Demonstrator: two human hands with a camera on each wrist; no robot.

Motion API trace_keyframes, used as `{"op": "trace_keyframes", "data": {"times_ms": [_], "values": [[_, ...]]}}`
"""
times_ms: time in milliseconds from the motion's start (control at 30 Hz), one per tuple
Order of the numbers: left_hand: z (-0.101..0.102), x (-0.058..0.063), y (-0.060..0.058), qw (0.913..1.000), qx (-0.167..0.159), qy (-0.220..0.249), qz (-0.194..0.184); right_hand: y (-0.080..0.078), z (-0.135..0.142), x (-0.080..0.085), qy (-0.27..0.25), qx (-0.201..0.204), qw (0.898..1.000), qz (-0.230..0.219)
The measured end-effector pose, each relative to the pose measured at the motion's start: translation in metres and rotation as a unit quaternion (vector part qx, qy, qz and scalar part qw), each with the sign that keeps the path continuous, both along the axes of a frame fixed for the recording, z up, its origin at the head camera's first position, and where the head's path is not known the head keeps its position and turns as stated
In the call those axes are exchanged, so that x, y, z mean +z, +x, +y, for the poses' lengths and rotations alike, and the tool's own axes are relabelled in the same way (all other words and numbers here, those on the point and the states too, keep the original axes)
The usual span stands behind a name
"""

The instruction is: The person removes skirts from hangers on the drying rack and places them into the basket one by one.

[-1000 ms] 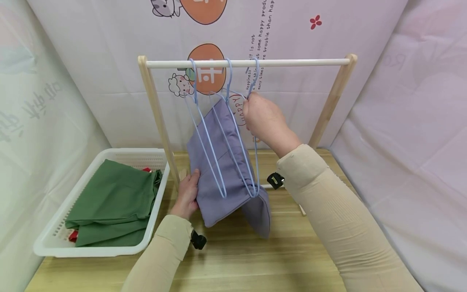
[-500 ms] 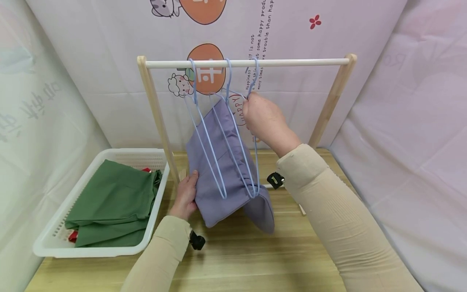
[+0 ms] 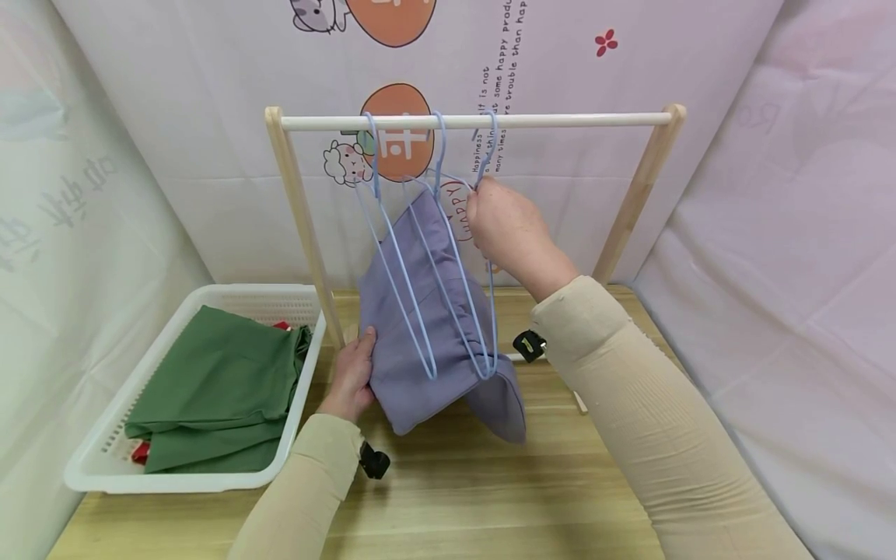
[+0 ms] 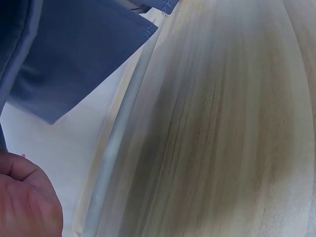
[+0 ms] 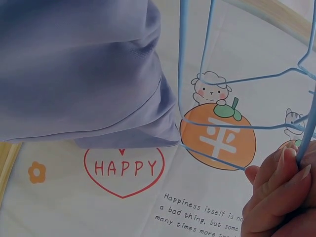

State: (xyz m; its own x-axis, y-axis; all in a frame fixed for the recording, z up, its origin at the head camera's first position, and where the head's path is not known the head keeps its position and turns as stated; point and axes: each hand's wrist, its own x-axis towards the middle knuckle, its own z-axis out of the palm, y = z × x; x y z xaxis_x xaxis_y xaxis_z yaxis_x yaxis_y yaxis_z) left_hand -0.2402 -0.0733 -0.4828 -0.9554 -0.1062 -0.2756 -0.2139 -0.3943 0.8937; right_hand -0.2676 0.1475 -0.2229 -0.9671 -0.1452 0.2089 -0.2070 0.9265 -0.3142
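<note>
Three light-blue wire hangers hang on the rack's white rail. My right hand (image 3: 511,229) grips the neck of the rightmost hanger (image 3: 493,311), just under its hook. A purple-grey garment (image 3: 402,393) hangs behind the hanger wires and bends round near the rightmost hanger's bottom corner, one flap drooping to the right. At the garment's left edge, my left hand (image 3: 348,379) pinches the cloth, thumb in front and fingers hidden behind. The right wrist view shows the garment's folded edge (image 5: 123,98) meeting a hanger wire, beside my curled fingers (image 5: 276,197).
A white basket (image 3: 168,486) at the left holds a folded green cloth (image 3: 217,381) with red cloth showing under it. Wooden posts (image 3: 640,190) carry the white rail (image 3: 574,120). The rack stands on a wood-grain table (image 3: 490,498), with printed white sheets around.
My left hand has slid slightly left along with the garment's edge. The drooping flap has swung a little right and up. My right hand has stayed at the hanger's neck.
</note>
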Motion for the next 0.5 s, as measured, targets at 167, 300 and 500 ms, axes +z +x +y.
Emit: {"op": "trace_keyframes", "data": {"times_ms": [167,300,500], "values": [[-0.002,0.0,-0.0004,1.0,0.005,-0.001,-0.005,-0.0002,0.0003,-0.0005,-0.002,0.0,1.0,0.001],[-0.0033,0.0003,-0.0006,1.0,0.007,-0.005,-0.004,-0.0006,0.0005,-0.0006,0.0,-0.001,1.0,0.0],[-0.0057,0.0003,-0.0003,0.9997,0.007,-0.022,-0.006,-0.0006,0.0006,-0.0001,0.003,-0.002,1.0,-0.002]]}}
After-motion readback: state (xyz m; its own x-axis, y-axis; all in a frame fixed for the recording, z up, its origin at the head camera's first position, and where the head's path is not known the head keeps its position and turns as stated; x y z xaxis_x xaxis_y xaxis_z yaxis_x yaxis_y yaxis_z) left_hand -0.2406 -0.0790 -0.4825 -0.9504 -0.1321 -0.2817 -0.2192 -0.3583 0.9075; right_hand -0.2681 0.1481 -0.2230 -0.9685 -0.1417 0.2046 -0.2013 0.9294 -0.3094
